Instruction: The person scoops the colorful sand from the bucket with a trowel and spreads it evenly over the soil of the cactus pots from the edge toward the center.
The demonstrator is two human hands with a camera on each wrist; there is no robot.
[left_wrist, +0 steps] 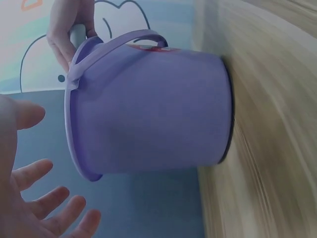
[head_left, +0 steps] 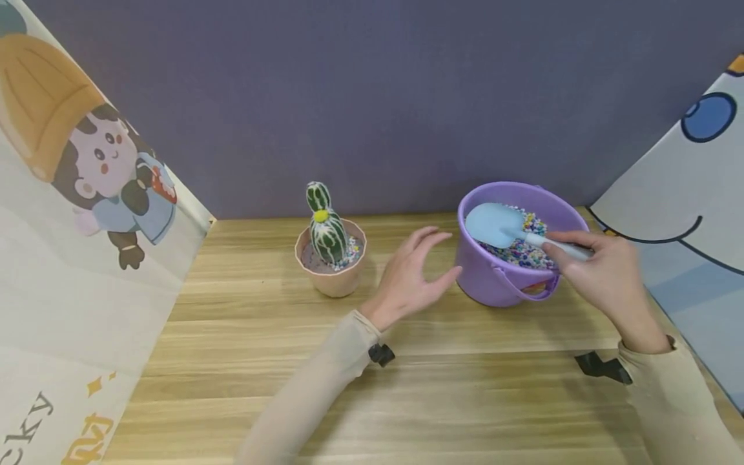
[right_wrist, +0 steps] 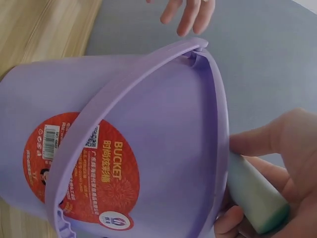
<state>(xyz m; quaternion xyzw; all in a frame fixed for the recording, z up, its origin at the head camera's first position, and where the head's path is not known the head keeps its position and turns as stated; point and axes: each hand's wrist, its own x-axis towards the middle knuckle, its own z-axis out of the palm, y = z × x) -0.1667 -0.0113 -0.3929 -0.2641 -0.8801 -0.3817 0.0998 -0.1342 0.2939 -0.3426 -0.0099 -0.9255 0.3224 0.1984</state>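
Grip: right hand grasps scoop by handle | left hand loose, fingers apart, near bucket | scoop in bucket's mouth, over beads | cactus in pot, left of bucket, on table

Pot left; bucket right

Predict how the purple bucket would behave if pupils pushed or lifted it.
The purple bucket probably resists tipping, standing upright on a wide base. It may feel fairly heavy, given the many small beads inside. Its handle, lowered at one side, would likely swing when lifted.
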